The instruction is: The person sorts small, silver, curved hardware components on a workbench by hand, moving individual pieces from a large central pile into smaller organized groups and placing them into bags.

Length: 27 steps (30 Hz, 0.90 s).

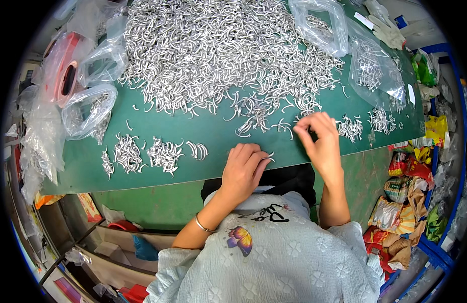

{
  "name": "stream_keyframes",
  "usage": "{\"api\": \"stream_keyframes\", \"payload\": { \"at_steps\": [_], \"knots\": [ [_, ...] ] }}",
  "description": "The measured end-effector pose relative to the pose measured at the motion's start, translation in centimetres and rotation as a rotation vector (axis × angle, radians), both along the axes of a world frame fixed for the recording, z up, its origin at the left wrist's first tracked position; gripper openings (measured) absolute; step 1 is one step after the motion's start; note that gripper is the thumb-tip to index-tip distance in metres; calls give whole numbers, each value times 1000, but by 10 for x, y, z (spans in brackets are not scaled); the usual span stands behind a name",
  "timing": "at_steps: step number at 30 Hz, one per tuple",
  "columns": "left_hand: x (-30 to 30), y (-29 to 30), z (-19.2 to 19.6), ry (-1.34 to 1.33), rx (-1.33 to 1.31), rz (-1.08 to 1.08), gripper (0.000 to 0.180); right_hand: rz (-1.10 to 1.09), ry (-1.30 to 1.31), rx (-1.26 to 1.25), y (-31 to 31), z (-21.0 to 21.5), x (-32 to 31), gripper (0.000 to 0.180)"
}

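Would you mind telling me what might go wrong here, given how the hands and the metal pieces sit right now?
1. The left hand holds curved metal pieces right at the green table's near edge; one might slip to the floor.
2. The right hand picks beside the big loose heap, so a nudge may spill strays into the sorted little piles.
3. The hooked shapes look prone to tangling, so counts may go wrong.

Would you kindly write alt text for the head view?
A person's left hand holds curved silver metal clips at the edge of a green table, while the right hand picks from a huge clip pile. Small sorted clusters lie left.
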<state>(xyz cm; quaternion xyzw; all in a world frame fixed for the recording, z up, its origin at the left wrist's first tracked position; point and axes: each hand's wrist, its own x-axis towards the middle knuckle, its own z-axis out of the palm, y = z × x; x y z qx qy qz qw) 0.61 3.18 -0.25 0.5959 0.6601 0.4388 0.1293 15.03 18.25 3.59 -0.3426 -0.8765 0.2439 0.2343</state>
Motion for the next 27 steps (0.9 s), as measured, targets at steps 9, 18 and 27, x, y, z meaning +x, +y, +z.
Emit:
{"api": "stream_keyframes", "payload": {
  "at_steps": [9,18,27],
  "knots": [
    [0,0,0,5,-9,-9,19,117,-37,72,-27,-8,-10,12],
    [0,0,0,3,4,-1,20,-217,-1,279,-1,-8,-5,24],
    [-1,0,0,10,-6,-29,22,168,-55,97,-19,-10,-15,14]
  ]
}}
